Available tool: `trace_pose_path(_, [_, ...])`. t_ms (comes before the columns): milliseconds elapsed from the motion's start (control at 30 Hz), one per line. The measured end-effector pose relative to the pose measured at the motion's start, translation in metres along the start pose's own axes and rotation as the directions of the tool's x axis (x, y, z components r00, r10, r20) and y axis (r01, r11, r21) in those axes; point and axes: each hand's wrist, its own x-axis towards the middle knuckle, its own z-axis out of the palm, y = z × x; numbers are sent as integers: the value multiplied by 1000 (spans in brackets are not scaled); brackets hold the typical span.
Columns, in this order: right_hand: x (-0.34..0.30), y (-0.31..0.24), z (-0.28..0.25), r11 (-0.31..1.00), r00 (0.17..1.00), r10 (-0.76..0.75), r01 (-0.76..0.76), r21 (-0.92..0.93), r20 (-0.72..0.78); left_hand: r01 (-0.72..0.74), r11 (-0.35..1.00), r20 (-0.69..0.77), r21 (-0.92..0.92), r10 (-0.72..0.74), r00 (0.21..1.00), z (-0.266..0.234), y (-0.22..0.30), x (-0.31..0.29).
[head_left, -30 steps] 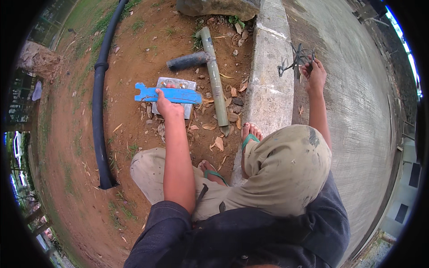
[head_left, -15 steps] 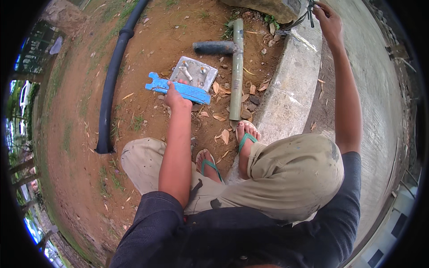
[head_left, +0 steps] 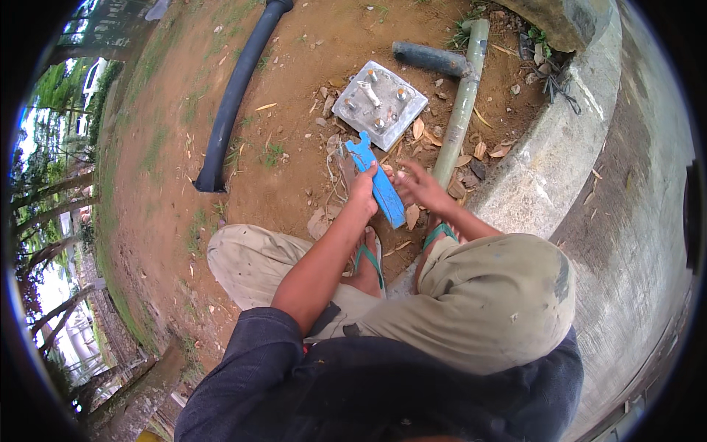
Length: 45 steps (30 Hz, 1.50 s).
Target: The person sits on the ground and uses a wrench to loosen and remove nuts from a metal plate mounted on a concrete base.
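Note:
My left hand is closed around a flat blue strip with a notched, forked end and thin dark lines along its face. The forked end points up and away from me, toward a square grey plate on the soil. Bolts stand near the plate's corners, and a short whitish piece lies in its middle. My right hand is just right of the blue strip, its fingers bent toward it. Motion blurs those fingers, so whether they hold anything is unclear.
A long black pipe lies to the left. Beyond the plate, a short dark pipe meets a greenish pole. Black strands rest by the concrete curb on the right, near a large rock.
My right hand has left the black strands at the upper right and come down beside the blue strip. My left hand has drawn the strip nearer and turned it more upright, uncovering the plate.

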Motion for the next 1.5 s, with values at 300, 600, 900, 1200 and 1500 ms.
trace_pose_path(300, [2,62,56,803,979,122,-193,564,161,28,936,48,351,-48,998,10,-12,-3])
trace_pose_path(600, [30,60,63,754,965,83,-224,618,249,-23,931,-4,365,26,1000,9,7,15])
trace_pose_path(900, [60,37,78,784,875,238,-429,449,422,20,788,27,615,-47,999,-12,63,21])
trace_pose_path(1200, [99,29,112,789,879,228,-419,450,419,46,658,88,752,-170,982,-18,112,35])
trace_pose_path(1500, [97,22,114,698,879,252,-455,553,404,53,647,41,761,-130,991,-16,113,39])
